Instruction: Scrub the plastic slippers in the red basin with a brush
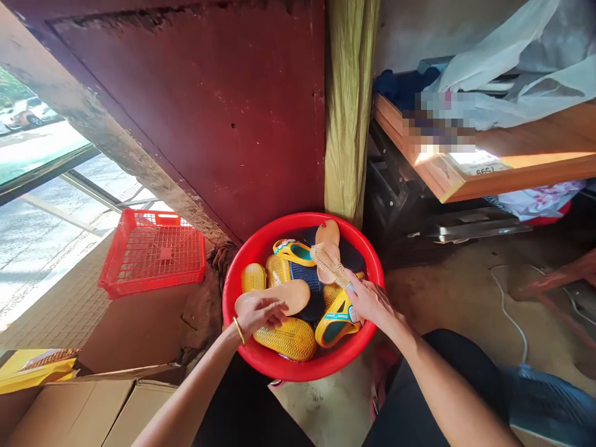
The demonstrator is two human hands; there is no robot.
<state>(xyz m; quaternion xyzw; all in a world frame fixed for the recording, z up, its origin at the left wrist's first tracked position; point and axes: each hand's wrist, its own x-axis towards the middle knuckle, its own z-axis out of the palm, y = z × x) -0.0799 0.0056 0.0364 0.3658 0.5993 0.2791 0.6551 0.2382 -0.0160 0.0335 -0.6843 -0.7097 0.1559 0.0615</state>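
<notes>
A red basin (pixel 304 371) holds several yellow sandals (pixel 285 338), dark footwear and water. My right hand (pixel 370 301) is closed on the handle of a scrubbing brush (pixel 331 264), whose bristles show over the middle right of the basin. Beyond the brush lies a tan sole (pixel 328 234) with a small red mark. On the left side, my left hand (pixel 265 313) rests over another tan sole (pixel 293 297), its fingers bent; whether they grip it is hard to make out. A yellow and teal sandal (pixel 333 326) sits just below my right hand.
At the left are a red plastic crate (pixel 158 254) and open cardboard boxes (pixel 74 403). A dark red door (pixel 209 112) and a yellow-green curtain (pixel 347 112) stand behind the basin. A wooden tabletop (pixel 526 180) juts in at the right, above a white cable (pixel 505 304).
</notes>
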